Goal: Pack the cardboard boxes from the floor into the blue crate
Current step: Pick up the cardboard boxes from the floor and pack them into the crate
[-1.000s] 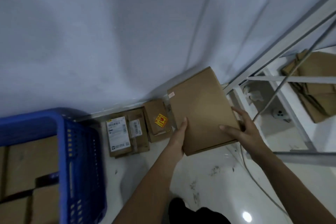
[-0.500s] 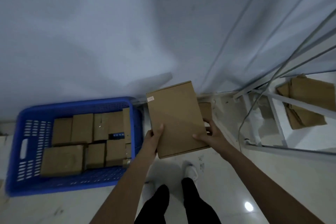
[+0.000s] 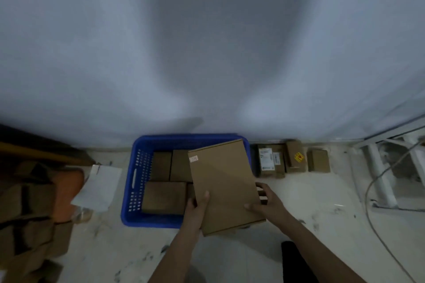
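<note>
A large flat cardboard box (image 3: 226, 185) is held in both hands above the right half of the blue crate (image 3: 138, 181), tilted, its near edge overhanging the crate's near rim. The left hand (image 3: 195, 210) clasps the box's near-left edge, thumb on the top face; the right hand (image 3: 266, 202) clasps the near-right edge, thumb on top and fingers wrapped beneath. The held box hides the crate's right side. Inside the crate, smaller packed boxes (image 3: 164, 196) cover the visible floor of the left half, lying close together. On the floor just right of the crate, against the grey wall (image 3: 207, 53), stands a row of small boxes: one with white labels (image 3: 268, 159), one with a yellow sticker (image 3: 296, 156), and a plain one (image 3: 319, 160). Far right are a white metal frame (image 3: 379, 179) and a loose cable (image 3: 377, 213). Left of the crate lie a white sheet (image 3: 99, 187) and a dark heap of flattened cardboard (image 3: 27, 213).
</note>
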`<state>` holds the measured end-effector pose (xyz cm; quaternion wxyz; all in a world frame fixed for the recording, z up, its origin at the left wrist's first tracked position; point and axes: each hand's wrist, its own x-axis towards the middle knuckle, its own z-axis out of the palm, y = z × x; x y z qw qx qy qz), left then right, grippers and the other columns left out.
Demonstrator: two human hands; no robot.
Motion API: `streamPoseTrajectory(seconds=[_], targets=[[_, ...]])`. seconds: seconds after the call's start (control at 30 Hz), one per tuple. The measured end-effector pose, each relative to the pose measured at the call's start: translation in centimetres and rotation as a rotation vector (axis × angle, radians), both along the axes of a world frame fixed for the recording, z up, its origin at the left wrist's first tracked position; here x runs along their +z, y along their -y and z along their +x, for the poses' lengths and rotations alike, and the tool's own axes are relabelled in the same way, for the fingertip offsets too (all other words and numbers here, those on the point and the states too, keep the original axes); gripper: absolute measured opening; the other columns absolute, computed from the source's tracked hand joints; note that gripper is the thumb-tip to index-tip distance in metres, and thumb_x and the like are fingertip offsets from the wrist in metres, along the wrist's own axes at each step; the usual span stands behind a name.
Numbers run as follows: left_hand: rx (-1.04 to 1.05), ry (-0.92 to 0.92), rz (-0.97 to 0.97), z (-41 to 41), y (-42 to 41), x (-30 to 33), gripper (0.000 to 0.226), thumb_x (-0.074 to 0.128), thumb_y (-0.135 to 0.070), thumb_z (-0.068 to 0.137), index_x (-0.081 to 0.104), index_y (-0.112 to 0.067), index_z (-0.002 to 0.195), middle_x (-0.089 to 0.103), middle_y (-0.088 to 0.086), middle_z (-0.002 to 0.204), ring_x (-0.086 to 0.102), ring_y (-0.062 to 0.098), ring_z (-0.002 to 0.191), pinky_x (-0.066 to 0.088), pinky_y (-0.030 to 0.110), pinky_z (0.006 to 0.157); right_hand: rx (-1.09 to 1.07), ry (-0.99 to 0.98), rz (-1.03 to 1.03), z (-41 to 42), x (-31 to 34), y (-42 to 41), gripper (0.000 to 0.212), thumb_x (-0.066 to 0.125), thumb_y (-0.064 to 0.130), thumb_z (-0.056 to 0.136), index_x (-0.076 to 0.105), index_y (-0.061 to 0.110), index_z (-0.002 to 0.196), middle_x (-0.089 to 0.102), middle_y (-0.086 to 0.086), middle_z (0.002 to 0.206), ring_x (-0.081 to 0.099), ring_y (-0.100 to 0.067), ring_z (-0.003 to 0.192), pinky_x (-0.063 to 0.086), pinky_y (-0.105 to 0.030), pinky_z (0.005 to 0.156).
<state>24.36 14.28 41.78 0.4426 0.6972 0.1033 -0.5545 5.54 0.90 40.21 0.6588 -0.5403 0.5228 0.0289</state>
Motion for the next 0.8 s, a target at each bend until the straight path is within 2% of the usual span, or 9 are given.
streamPoseTrajectory(seconds=[0.1,0.2,0.3,0.37,0.47,0.57,0.63,0.73,0.8], targets=[[0.002,0.074,0.004,6.8,-5.5,3.4,0.077,0.071,-0.051,0.076,0.041,-0.015,0.137,0.059,0.003,0.124,0.061,0.024,0.108,0.053,0.043,0.093,-0.027,0.033,0.032,6.3,2.9,-5.9,0.080,0.082,0.028,0.074,0.036,0.027,0.140,0.049,0.000,0.130,0.053,-0.019,0.113,0.051,-0.024,0.081],[0.027,0.085,-0.046,12.5,-9.3,6.3,0.088,0.073,-0.056,0.072,0.039,-0.014,0.141,0.059,0.001,0.126,0.062,0.021,0.107,0.055,0.037,0.085,-0.107,0.096,0.019,11.8,5.7,-10.2,0.074,0.081,0.025,0.075,0.041,0.025,0.137,0.050,-0.001,0.128,0.054,-0.009,0.104,0.048,-0.017,0.072],[0.028,0.037,-0.067,15.4,-11.4,7.0,0.111,0.075,-0.071,0.053,0.038,-0.014,0.141,0.060,0.003,0.129,0.062,0.022,0.110,0.056,0.041,0.089,-0.286,0.093,0.071,14.6,6.4,-13.0,0.084,0.088,0.034,0.065,0.042,0.024,0.136,0.051,-0.001,0.126,0.056,-0.016,0.106,0.056,-0.029,0.076],[0.088,-0.040,-0.061,16.1,-11.7,8.0,0.101,0.073,-0.065,0.062,0.036,-0.014,0.141,0.058,0.006,0.130,0.061,0.026,0.111,0.056,0.044,0.088,-0.384,0.104,0.190,16.0,6.7,-14.4,0.107,0.095,0.042,0.049,0.040,0.023,0.138,0.055,-0.003,0.129,0.060,-0.025,0.111,0.057,-0.045,0.085],[0.197,-0.102,-0.043,16.1,-11.4,7.6,0.078,0.067,-0.049,0.080,0.035,-0.013,0.142,0.058,0.011,0.130,0.059,0.031,0.113,0.054,0.049,0.089,-0.507,0.158,0.294,18.0,5.9,-14.9,0.117,0.100,0.028,0.041,0.038,0.025,0.140,0.056,-0.006,0.133,0.059,-0.032,0.114,0.054,-0.054,0.088],[0.240,-0.162,-0.027,15.4,-11.6,6.6,0.067,0.066,-0.046,0.083,0.042,-0.014,0.137,0.062,0.020,0.119,0.060,0.042,0.105,0.055,0.052,0.083,-0.534,0.160,0.263,19.5,5.7,-14.1,0.121,0.099,0.025,0.039,0.036,0.024,0.143,0.054,-0.006,0.135,0.058,-0.032,0.114,0.053,-0.054,0.091],[0.236,-0.191,0.013,16.0,-11.5,6.3,0.058,0.067,-0.039,0.085,0.047,-0.013,0.133,0.064,0.015,0.107,0.058,0.032,0.087,0.051,0.043,0.075,-0.510,0.131,0.269,20.1,5.7,-12.8,0.122,0.097,0.023,0.042,0.032,0.027,0.145,0.053,-0.008,0.134,0.058,-0.032,0.113,0.054,-0.053,0.088],[0.088,-0.061,0.067,18.3,-11.6,3.4,0.080,0.076,-0.046,0.074,0.043,-0.014,0.139,0.056,0.008,0.133,0.056,0.026,0.105,0.048,0.039,0.089,-0.440,0.068,0.207,20.4,4.3,-9.8,0.118,0.096,0.022,0.046,0.029,0.027,0.143,0.052,-0.011,0.134,0.057,-0.032,0.112,0.054,-0.054,0.088],[-0.055,0.039,0.084,20.5,-11.5,1.9,0.097,0.076,-0.056,0.068,0.033,-0.018,0.146,0.042,-0.001,0.146,0.048,0.025,0.126,0.043,0.040,0.104,-0.379,0.049,0.173,20.4,2.9,-8.3,0.101,0.088,0.014,0.063,0.027,0.020,0.143,0.049,-0.011,0.134,0.055,-0.029,0.110,0.054,-0.047,0.088]])
